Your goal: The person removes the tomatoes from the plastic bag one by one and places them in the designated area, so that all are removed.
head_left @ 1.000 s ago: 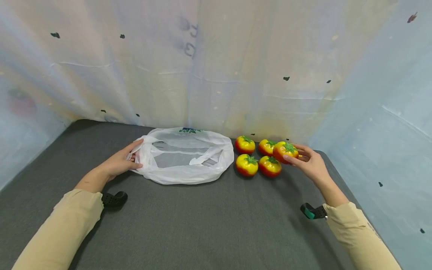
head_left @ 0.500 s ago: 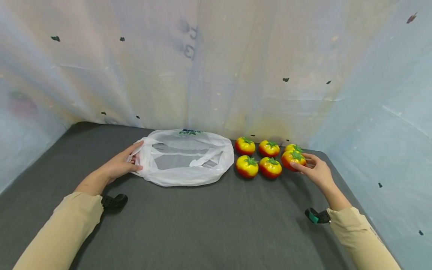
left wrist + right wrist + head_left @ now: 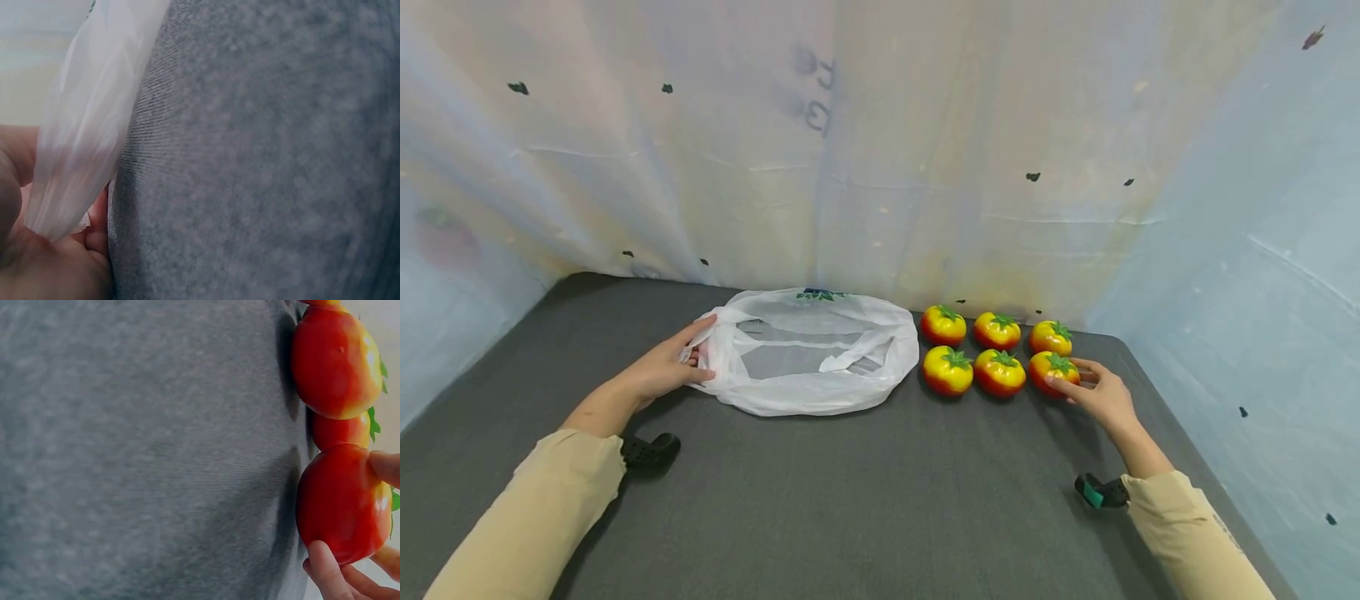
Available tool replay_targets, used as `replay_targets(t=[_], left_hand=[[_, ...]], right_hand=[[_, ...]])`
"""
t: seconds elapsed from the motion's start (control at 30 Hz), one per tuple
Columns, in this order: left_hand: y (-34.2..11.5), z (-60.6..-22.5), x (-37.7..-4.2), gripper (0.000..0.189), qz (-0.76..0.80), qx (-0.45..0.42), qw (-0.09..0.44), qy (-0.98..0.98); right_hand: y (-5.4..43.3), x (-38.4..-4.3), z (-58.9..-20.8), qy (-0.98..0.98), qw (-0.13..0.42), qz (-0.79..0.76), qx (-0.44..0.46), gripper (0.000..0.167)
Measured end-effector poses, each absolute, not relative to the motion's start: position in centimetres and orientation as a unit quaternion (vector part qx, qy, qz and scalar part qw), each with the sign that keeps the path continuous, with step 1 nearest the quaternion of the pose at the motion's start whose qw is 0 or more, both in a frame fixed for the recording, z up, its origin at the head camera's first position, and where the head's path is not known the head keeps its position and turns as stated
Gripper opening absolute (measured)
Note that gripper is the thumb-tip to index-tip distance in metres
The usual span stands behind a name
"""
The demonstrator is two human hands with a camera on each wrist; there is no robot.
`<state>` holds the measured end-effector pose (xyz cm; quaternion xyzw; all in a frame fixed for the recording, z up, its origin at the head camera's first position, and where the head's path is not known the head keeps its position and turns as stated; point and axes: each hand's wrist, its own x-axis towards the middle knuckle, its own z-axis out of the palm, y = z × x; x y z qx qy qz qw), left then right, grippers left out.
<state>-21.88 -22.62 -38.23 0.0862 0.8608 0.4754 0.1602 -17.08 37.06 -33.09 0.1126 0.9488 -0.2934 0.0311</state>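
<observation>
My left hand (image 3: 666, 367) grips the gathered left end of a white plastic bag (image 3: 820, 402), which lies on its side of the table with its mouth spread wide. In the left wrist view the bag's film (image 3: 87, 125) runs down into the curled fingers. At the right, my right hand (image 3: 1105, 396) holds a red and yellow tomato (image 3: 1051, 375) with a green leafy top, thumb on one side and fingers on the other. The right wrist view shows this tomato (image 3: 340, 506) close over the grey cloth, pinched between thumb and fingertips.
Several similar tomatoes stand in two short rows right of the bag, among them a front one (image 3: 947, 372) and a back one (image 3: 1051, 336). Grey cloth (image 3: 865, 500) covers the table. A pale sheet (image 3: 925, 167) hangs behind, and a bluish one (image 3: 1247, 275) rises at the right.
My right hand has moved right and down with the tomato, bringing it to the front row's right end, before another tomato. The left hand stays on the bag.
</observation>
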Motion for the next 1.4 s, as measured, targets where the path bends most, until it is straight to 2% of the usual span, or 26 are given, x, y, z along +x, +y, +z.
replay_targets(t=[0.67,1.07,1.2,1.4], left_hand=[[-22.4,-38.5,-21.6,0.094,0.496,0.092,0.16,0.849],[-22.4,-38.3,-22.1,0.095,0.499,0.1,0.157,0.846],[-22.8,-38.0,-22.1,0.091,0.506,0.1,0.151,0.843],[-23.2,-37.2,-21.8,0.081,0.464,0.098,0.136,0.87]], right_hand=[[37.5,-16.1,-33.5,0.956,0.053,-0.274,0.092,0.091],[38.2,-15.9,-31.8,0.954,0.055,-0.28,0.096,0.092],[37.8,-15.9,-30.9,0.95,0.019,-0.295,0.1,0.089],[36.5,-16.0,-30.9,0.938,-0.084,-0.322,0.098,0.077]])
